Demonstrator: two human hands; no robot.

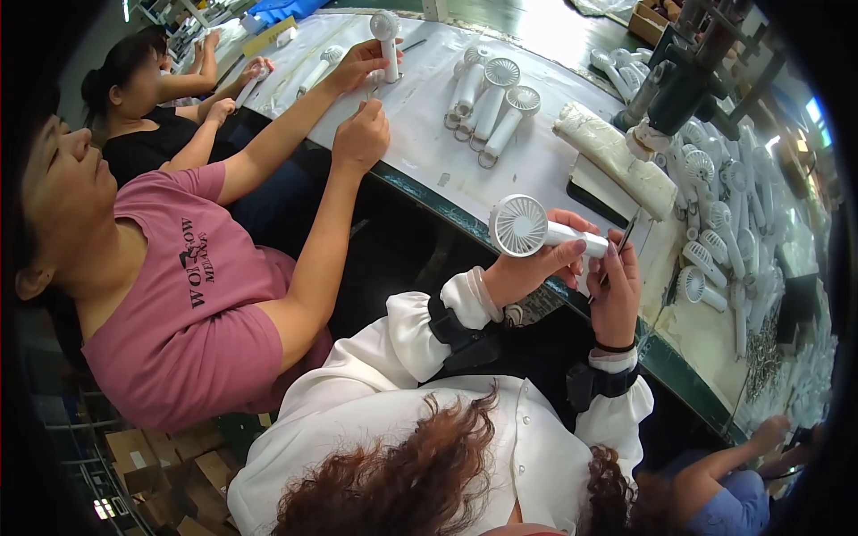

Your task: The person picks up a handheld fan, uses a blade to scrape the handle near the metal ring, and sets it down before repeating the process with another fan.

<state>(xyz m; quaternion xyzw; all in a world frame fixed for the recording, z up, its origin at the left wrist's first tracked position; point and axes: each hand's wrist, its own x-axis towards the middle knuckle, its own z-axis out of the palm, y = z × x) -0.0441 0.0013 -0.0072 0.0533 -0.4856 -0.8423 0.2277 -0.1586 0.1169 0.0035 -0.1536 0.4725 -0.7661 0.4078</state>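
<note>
A white handheld fan (519,226) is held over the table's near edge, its round grille to the left and its handle pointing right. My left hand (527,268) is closed around the handle just below the fan head. At the handle's far end, my right hand (615,290) pinches a thin dark metal tool (627,230), perhaps tweezers, slanting across the handle. Its tip and the exact spot it touches cannot be made out. Several finished-looking white fans (500,98) with wrist rings lie together on the white-covered table (429,152) ahead.
A wrapped cream pad (617,161) lies beside a green press machine (675,98). Many white fans (715,214) are heaped at the right. To my left a person in a pink shirt (197,277) holds another fan (386,45). Cardboard boxes (170,464) stand behind.
</note>
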